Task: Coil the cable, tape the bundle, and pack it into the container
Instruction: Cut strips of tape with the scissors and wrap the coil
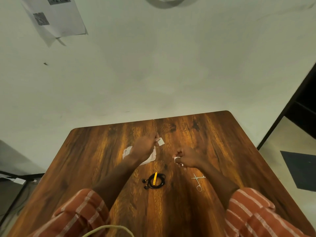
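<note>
A coiled black cable (156, 181) with a yellow strap across it lies on the wooden table (222, 142) between my forearms. My left hand (145, 147) is raised over a clear plastic container (127, 151) and pinches a small white piece of tape (160, 141) at its fingertips. To the right, my right hand (188, 159) is closed around a white tape roll (177, 160), partly hidden by the fingers. The two hands are apart, with no tape visibly stretched between them.
Small metal scissors (198, 181) lie on the table under my right wrist. A pale wall rises behind the table's far edge, with papers (54, 17) stuck at upper left. A yellowish cord (109, 230) crosses the bottom edge. Dark furniture stands to the right.
</note>
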A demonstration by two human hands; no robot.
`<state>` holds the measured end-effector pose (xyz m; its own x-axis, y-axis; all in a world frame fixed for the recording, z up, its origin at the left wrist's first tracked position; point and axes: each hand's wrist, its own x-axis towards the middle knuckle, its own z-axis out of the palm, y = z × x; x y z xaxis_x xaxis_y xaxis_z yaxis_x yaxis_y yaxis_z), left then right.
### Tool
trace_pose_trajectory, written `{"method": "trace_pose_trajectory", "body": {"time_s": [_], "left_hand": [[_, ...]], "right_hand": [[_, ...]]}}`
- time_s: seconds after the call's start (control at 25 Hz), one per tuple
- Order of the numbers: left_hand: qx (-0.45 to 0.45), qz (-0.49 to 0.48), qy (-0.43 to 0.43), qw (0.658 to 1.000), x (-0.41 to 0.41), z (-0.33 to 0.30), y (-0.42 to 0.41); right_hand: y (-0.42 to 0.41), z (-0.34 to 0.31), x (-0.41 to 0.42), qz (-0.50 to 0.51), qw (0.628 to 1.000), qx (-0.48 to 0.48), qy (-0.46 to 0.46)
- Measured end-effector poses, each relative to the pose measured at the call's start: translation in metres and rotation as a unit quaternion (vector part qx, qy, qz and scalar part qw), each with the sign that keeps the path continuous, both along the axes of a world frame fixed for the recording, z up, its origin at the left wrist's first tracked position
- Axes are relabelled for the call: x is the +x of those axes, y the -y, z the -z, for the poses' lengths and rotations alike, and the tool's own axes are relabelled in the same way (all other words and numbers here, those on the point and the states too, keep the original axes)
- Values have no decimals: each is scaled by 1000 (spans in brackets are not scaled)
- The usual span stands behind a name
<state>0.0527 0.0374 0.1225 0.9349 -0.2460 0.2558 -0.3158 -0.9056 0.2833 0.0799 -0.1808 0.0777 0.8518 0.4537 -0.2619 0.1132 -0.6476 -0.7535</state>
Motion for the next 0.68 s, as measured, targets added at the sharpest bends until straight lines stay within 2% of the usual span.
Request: {"method": "trace_pose_trajectory", "body": {"time_s": [0.08,0.16,0.24,0.32,0.36,0.4,0.44,0.48,0.52,0.56,0.6,0.68], "left_hand": [[-30,-19,6,999,-4,2,-5],[-21,-14,43,999,-14,3,-6],[-2,9,88,996,-23,3,-7],[3,41,120,992,-29,5,-10],[-6,51,127,991,-32,5,-10],[-26,52,130,990,-35,5,-10],[-49,47,126,990,-37,5,-10],[-70,46,122,989,-39,6,-10],[-80,53,117,988,-42,7,-10],[-82,67,117,987,-43,9,-10],[-74,84,112,987,-44,10,-11],[-48,115,89,988,-45,11,-15]], "right_hand": [[7,22,-5,39,995,-73,50],[17,46,-11,64,985,-135,82],[21,57,-19,44,979,-190,63],[16,47,-28,34,972,-217,84],[11,38,-30,69,976,-184,88],[5,28,-29,123,989,-77,38],[-4,19,-27,168,979,88,-76],[-13,8,-26,167,934,239,-208],[-18,4,-23,144,885,330,-295],[-23,-1,-19,115,856,374,-339],[-26,-6,-16,84,851,382,-351],[-28,-20,-14,34,875,355,-327]]}}
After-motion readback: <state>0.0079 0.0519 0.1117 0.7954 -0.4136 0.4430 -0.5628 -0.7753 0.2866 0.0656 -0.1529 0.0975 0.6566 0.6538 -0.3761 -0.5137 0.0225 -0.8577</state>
